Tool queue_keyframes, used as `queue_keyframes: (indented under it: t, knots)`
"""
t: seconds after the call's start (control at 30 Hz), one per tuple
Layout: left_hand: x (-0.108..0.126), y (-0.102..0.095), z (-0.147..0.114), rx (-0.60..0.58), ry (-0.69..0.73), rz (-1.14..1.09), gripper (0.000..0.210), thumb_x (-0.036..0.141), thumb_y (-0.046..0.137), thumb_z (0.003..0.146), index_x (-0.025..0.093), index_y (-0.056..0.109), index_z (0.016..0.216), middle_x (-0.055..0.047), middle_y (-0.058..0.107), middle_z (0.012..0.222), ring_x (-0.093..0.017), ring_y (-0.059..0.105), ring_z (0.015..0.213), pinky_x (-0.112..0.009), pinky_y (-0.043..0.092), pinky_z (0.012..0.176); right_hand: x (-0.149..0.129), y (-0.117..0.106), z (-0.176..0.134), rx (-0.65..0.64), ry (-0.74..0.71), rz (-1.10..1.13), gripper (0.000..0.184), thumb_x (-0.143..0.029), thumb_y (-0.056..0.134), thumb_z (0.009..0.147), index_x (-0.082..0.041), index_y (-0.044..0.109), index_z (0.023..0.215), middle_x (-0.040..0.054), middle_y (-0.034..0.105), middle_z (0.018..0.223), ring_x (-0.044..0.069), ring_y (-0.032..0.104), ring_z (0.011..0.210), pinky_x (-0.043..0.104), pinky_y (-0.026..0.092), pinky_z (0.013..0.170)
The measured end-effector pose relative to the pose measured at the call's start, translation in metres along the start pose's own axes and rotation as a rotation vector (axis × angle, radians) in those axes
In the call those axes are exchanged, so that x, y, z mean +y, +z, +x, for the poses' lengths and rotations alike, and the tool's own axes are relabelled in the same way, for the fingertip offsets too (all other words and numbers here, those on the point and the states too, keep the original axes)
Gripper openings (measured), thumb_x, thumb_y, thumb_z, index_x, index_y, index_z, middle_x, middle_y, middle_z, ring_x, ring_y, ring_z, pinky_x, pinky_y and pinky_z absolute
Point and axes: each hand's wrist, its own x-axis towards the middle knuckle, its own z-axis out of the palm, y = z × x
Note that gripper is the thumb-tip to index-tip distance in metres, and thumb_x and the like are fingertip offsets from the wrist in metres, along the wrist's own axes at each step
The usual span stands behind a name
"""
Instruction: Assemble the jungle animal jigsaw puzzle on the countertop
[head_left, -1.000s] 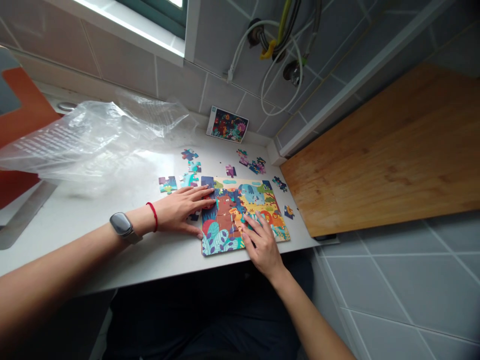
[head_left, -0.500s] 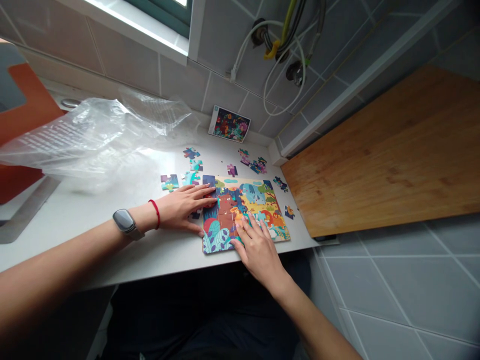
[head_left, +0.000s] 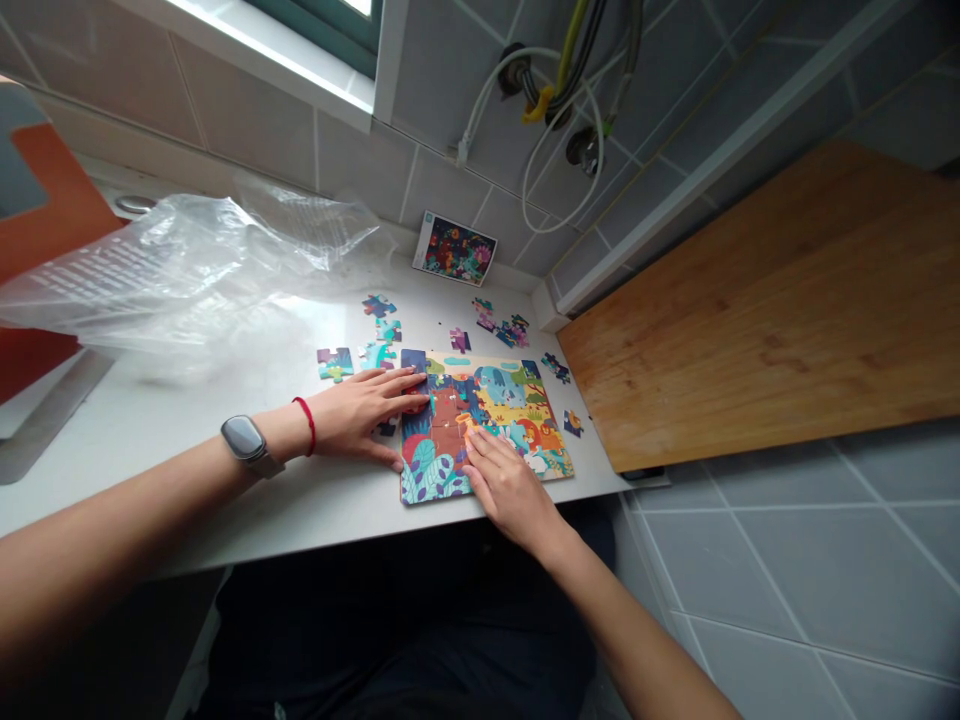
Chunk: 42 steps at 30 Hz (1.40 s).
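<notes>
A colourful jigsaw puzzle with animal pictures lies in its tray board near the counter's front edge. My left hand rests flat with fingers spread, its fingertips over the board's left border. Lying on the lower middle of the puzzle, my right hand has its fingers stretched out side by side and the thumb apart. Those fingertips touch the pieces by an orange animal figure; whether one piece is loose under them is hidden. Behind my left hand sits a loose puzzle piece, and another is partly covered by that hand.
More loose pieces lie behind the board, such as a purple one, and to its right. A picture card leans on the tiled wall. Clear plastic wrapping covers the left counter. A wooden panel stands at right.
My right hand's fingers have drawn closer together and shifted slightly on the puzzle, showing more of the orange animal. My left hand stays in place on the board's left border.
</notes>
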Motion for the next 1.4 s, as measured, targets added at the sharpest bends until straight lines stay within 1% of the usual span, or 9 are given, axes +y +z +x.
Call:
queue_keyframes:
  t: [0.37, 0.53, 0.67, 0.73, 0.83, 1.0, 1.1, 1.23, 1.4]
  knots:
    - [-0.005, 0.004, 0.0, -0.019, -0.02, 0.022, 0.105, 0.093, 0.053, 0.081, 0.025, 0.045, 0.161, -0.014, 0.024, 0.174, -0.041, 0.027, 0.159, -0.057, 0.022, 0.129, 0.017, 0.01, 0.005, 0.093, -0.031, 0.102, 0.037, -0.02, 0.051, 0.105, -0.015, 0.069, 0.137, 0.0141, 0.072, 0.137, 0.027, 0.062, 0.137, 0.047, 0.049, 0.119]
    - [-0.001, -0.002, 0.0, -0.03, -0.022, 0.02, 0.105, 0.092, 0.055, 0.081, 0.024, 0.047, 0.16, -0.015, 0.029, 0.172, -0.042, 0.028, 0.158, -0.059, 0.025, 0.128, 0.019, 0.021, -0.004, 0.108, -0.039, 0.1, 0.044, -0.017, 0.051, 0.104, -0.02, 0.061, 0.147, 0.0129, 0.064, 0.148, 0.027, 0.055, 0.144, 0.054, 0.042, 0.123]
    - [-0.002, -0.005, 0.001, -0.04, -0.004, 0.04, 0.103, 0.09, 0.057, 0.081, 0.023, 0.049, 0.159, -0.017, 0.029, 0.172, -0.042, 0.03, 0.157, -0.061, 0.029, 0.126, 0.004, 0.032, -0.033, 0.312, -0.027, 0.085, 0.044, -0.016, 0.05, 0.103, -0.018, 0.061, 0.146, 0.0157, 0.055, 0.156, 0.031, 0.044, 0.152, 0.062, 0.038, 0.123]
    - [-0.005, -0.006, 0.001, -0.028, 0.017, 0.037, 0.101, 0.089, 0.059, 0.081, 0.023, 0.05, 0.158, -0.017, 0.03, 0.172, -0.042, 0.032, 0.156, -0.061, 0.03, 0.126, -0.009, 0.04, -0.054, 0.432, 0.031, 0.09, 0.043, -0.013, 0.052, 0.101, -0.018, 0.065, 0.141, 0.0148, 0.057, 0.155, 0.033, 0.039, 0.155, 0.062, 0.039, 0.123]
    - [-0.004, -0.009, 0.0, -0.009, 0.012, 0.037, 0.101, 0.089, 0.062, 0.078, 0.024, 0.053, 0.155, -0.016, 0.031, 0.171, -0.046, 0.028, 0.157, -0.065, 0.031, 0.125, -0.02, 0.047, -0.085, 0.517, 0.095, 0.078, 0.043, -0.011, 0.053, 0.099, -0.021, 0.067, 0.138, 0.0125, 0.061, 0.152, 0.033, 0.041, 0.154, 0.061, 0.044, 0.121]
    - [0.034, -0.008, 0.004, 0.138, -0.022, 0.065, 0.087, 0.081, 0.055, 0.091, 0.027, 0.048, 0.158, -0.012, 0.027, 0.174, -0.047, 0.016, 0.16, -0.068, 0.032, 0.123, 0.005, 0.039, -0.118, 0.586, 0.3, -0.003, 0.039, -0.018, 0.06, 0.099, -0.023, 0.067, 0.137, 0.0131, 0.06, 0.152, 0.037, 0.042, 0.153, 0.066, 0.044, 0.119]
    - [0.074, 0.006, 0.014, 0.116, 0.024, 0.129, 0.082, 0.076, 0.055, 0.095, 0.029, 0.044, 0.161, -0.009, 0.031, 0.173, -0.043, 0.017, 0.161, -0.064, 0.033, 0.124, 0.029, 0.03, -0.123, 0.585, 0.369, -0.038, 0.044, -0.026, 0.062, 0.101, -0.025, 0.062, 0.144, 0.0128, 0.058, 0.154, 0.039, 0.039, 0.154, 0.067, 0.043, 0.119]
    - [0.11, 0.029, 0.037, 0.068, 0.024, 0.18, 0.089, 0.079, 0.051, 0.094, 0.024, 0.041, 0.162, -0.012, 0.04, 0.168, -0.042, 0.025, 0.159, -0.062, 0.036, 0.123, 0.046, 0.023, -0.115, 0.509, 0.318, -0.03, 0.053, -0.031, 0.06, 0.102, -0.027, 0.052, 0.155, 0.0109, 0.052, 0.16, 0.038, 0.038, 0.155, 0.065, 0.041, 0.121]
    - [0.117, 0.038, 0.053, 0.017, -0.031, 0.198, 0.088, 0.078, 0.043, 0.098, 0.018, 0.042, 0.162, -0.014, 0.043, 0.166, -0.041, 0.035, 0.155, -0.063, 0.039, 0.12, 0.05, 0.022, -0.101, 0.351, 0.232, 0.022, 0.055, -0.036, 0.062, 0.102, -0.026, 0.053, 0.155, 0.0099, 0.049, 0.163, 0.037, 0.038, 0.155, 0.063, 0.04, 0.122]
